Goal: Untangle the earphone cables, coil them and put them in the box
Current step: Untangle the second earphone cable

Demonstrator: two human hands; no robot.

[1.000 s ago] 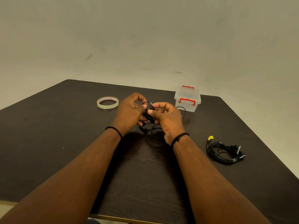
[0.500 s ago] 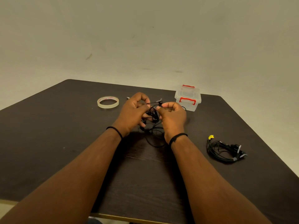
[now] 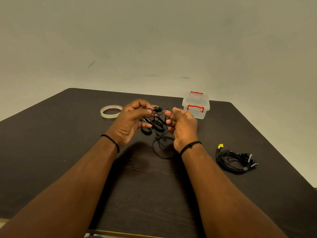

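Dark tabletop (image 3: 51, 160), pale wall behind. Tape roll (image 3: 111, 111) lies flat toward far-left corner, just beside left hand (image 3: 127, 123), not touching as far as can be seen. Clear box (image 3: 196, 105) w/ red latches stands by far edge, toward far-right corner, lid on, just beyond right hand (image 3: 184, 128). 2nd earphone bundle (image 3: 235, 160), black w/ yellow tag, lies near right edge, well apart from hands & box.

Count: 2 hands, 2 cable bunches (1 held, 1 lying), 1 box, 1 tape roll, 1 thin black band on each wrist.

Tangled earphone cable (image 3: 158, 125) sits between the hands, mid-tabletop toward far side, raised. Left hand: fingers curled, thumb & fingertips pinching cable close to a black earbud (image 3: 157, 109) sticking up above. Right hand: fingers curled round strands on its side of the knot, pinching them. Loose loop (image 3: 163, 148) hangs down from tangle to tabletop between the wrists; can't tell how many strands are in the knot. Small black loop beside left palm, partly hidden.

Room: near half of tabletop bare except forearms crossing it from near edge. Left edge side open past tape. Between right forearm & lying bundle a bare strip. Box stands directly behind right hand, bundle off to the side of that line
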